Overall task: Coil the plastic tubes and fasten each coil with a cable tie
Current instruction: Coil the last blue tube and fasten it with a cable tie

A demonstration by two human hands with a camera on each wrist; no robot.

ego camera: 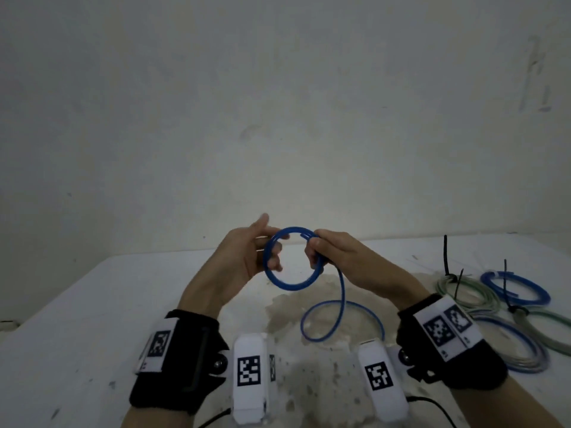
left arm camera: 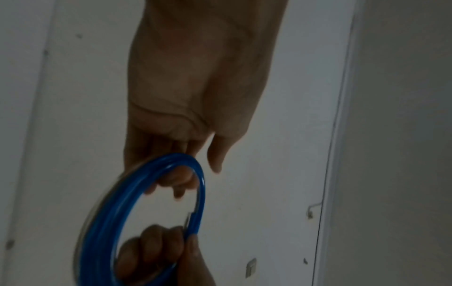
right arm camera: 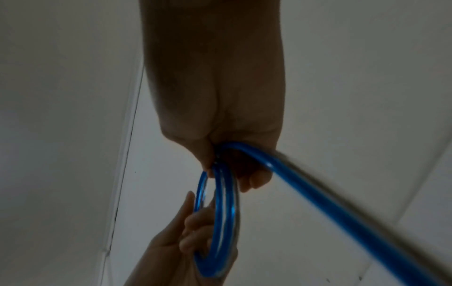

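A blue plastic tube (ego camera: 290, 284) is wound into a small ring held above the white table (ego camera: 123, 304). My left hand (ego camera: 268, 251) holds the ring's left side, fingers hooked through it and thumb raised. My right hand (ego camera: 315, 251) grips the ring's right side, where the turns overlap. From the right hand the loose tail (ego camera: 341, 291) drops and curls into a wide loop on the table. In the left wrist view the left hand's fingers (left arm camera: 181, 180) curl round the ring (left arm camera: 201, 193). In the right wrist view the right hand (right arm camera: 244, 174) clamps two or three turns (right arm camera: 229, 212), and the tail (right arm camera: 318, 203) runs off to the lower right.
At the table's right lie finished coils: a blue coil (ego camera: 516, 291), a pale green coil (ego camera: 463, 291) and several more (ego camera: 519, 344), tied with black cable ties (ego camera: 446, 257). A stained patch (ego camera: 309, 359) marks the table's middle. A bare wall stands behind.
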